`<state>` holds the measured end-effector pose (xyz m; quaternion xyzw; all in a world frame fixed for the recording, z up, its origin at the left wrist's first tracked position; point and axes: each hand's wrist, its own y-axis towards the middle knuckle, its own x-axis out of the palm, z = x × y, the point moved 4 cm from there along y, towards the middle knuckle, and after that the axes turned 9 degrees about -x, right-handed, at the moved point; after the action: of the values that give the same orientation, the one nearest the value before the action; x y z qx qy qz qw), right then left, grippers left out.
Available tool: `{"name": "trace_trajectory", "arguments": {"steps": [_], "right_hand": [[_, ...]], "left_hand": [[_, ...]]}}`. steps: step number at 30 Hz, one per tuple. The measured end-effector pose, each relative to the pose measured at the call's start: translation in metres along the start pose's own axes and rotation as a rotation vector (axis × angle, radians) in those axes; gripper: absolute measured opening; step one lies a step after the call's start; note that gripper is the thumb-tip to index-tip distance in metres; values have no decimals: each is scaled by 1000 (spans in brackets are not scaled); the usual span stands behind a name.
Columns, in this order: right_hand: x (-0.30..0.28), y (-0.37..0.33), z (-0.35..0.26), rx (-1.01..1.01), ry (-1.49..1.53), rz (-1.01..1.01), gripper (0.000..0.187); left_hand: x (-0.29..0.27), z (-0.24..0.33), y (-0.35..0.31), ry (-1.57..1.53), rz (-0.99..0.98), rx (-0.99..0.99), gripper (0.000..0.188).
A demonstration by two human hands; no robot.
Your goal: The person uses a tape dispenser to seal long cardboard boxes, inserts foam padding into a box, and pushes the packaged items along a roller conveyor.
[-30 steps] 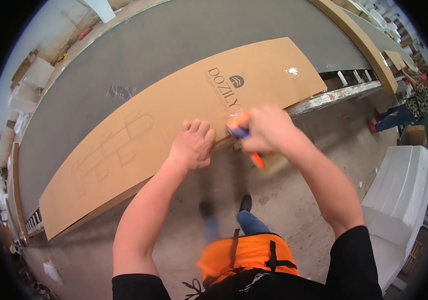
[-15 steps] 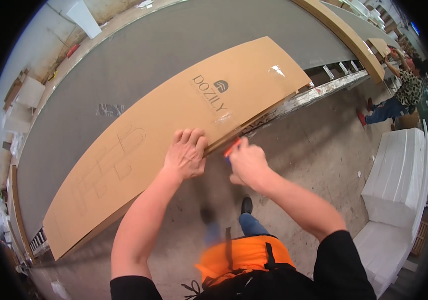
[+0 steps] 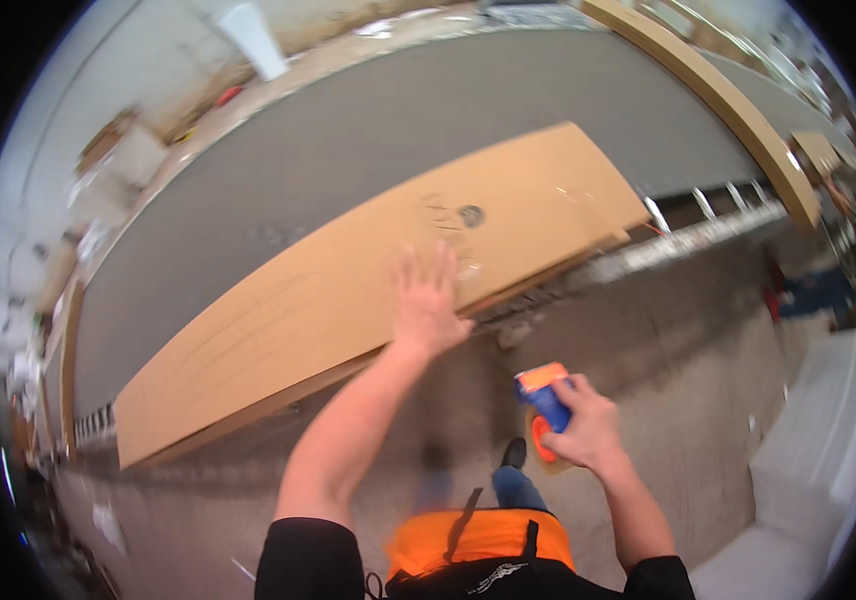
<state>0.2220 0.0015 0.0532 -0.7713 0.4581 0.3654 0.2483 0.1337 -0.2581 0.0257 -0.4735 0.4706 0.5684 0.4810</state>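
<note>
Wall (image 3: 173, 60): is rising pale ahead of you
Surface (image 3: 368, 140): is stretching dark grey
Floor (image 3: 678, 340): is spreading grey-brown beneath you

We cannot read the blurred dark print on the long, flat, brown cardboard box (image 3: 348, 290), part of which lies hidden beneath the bare, motion-smeared left hand (image 3: 428, 308). The bare right hand (image 3: 590, 425) covers the grip of the blue and orange tape dispenser (image 3: 548, 402). We see a distant person (image 3: 853, 258) only blurrily; the lower edge crops the stacked white sheets (image 3: 813, 440) and both short black sleeves (image 3: 308, 560).
</note>
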Motion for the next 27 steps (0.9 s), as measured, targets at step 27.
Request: {"name": "trace_trajectory", "arguments": {"steps": [27], "right_hand": [[257, 108, -131, 489, 876, 426, 66]], "left_hand": [[-37, -570, -429, -343, 754, -1236, 70]]}}
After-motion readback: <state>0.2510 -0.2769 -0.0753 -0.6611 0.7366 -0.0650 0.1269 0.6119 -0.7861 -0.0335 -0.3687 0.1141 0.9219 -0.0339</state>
